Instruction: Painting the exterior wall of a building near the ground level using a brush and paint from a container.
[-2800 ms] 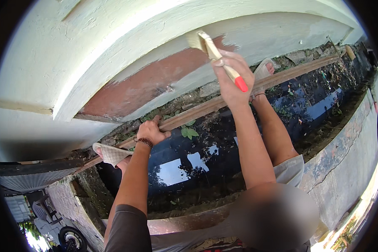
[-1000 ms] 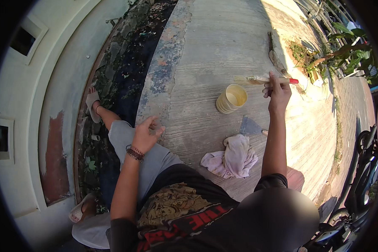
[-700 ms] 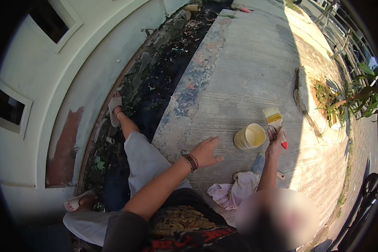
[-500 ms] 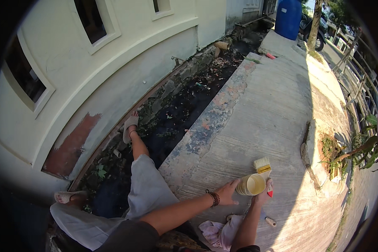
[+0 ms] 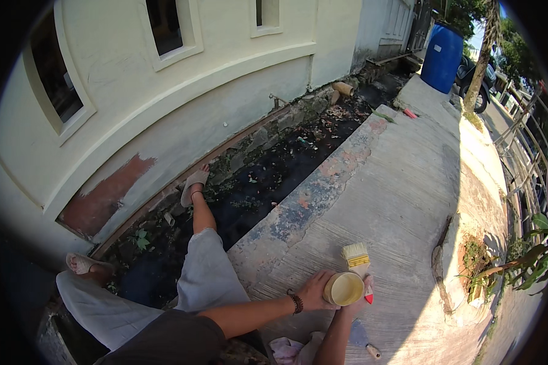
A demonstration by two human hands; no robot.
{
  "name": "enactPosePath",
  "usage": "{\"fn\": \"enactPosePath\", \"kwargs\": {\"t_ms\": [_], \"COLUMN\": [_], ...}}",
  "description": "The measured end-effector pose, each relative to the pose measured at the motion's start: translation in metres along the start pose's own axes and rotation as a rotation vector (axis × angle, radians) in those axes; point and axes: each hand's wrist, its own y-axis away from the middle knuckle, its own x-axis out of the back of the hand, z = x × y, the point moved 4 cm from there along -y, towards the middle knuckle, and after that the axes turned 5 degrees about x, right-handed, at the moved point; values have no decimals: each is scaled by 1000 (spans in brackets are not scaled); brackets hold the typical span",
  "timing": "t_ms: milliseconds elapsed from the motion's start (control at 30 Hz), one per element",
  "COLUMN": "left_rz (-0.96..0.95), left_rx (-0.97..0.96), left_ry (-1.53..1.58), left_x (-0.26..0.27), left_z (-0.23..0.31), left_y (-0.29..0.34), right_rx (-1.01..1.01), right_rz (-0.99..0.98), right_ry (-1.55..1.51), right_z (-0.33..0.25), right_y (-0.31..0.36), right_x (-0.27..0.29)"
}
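My left hand (image 5: 315, 292) wraps round the left side of a pale yellow cup (image 5: 345, 289). Its open top faces me and the inside looks coated in cream. At the cup's right and near side is my right hand (image 5: 354, 305), with a paintbrush (image 5: 355, 255) in it. The brush's pale bristles and yellow band point away from me, and its red-tipped handle end (image 5: 369, 291) shows beside the fingers. Whether my right hand also bears the cup's weight is partly hidden. Beyond my right wrist, a putty knife (image 5: 362, 340) lies on the concrete.
A pinkish cloth (image 5: 289, 349) lies near my right forearm. To the left, a dark drainage ditch (image 5: 256, 188) runs between the concrete slab (image 5: 402, 182) and a cream wall (image 5: 225, 42) with a reddish-brown patch (image 5: 106, 198). My legs span the ditch. A blue barrel (image 5: 442, 59) stands far off.
My left hand, earlier with fingers spread beside the cup, has closed round its side. The cup is tipped more toward me. The whole view has shifted, and the brush remains in my right hand.
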Motion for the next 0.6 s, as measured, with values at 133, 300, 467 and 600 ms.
{"fn": "enactPosePath", "kwargs": {"t_ms": [133,300,467,600], "left_rz": [203,366,427,599], "left_rx": [-151,-153,-74,-64], "left_ry": [-63,15,185,103], "left_x": [87,180,271,329], "left_z": [32,51,65,69], "left_y": [7,32,77,129], "right_rx": [-52,-233,-434,-562], "right_rz": [-163,-222,-360,-452], "right_ry": [-141,-179,-204,-212], "right_z": [-5,-27,-33,-36], "right_y": [19,70,138,197], "right_x": [-66,-171,-250,-302]}}
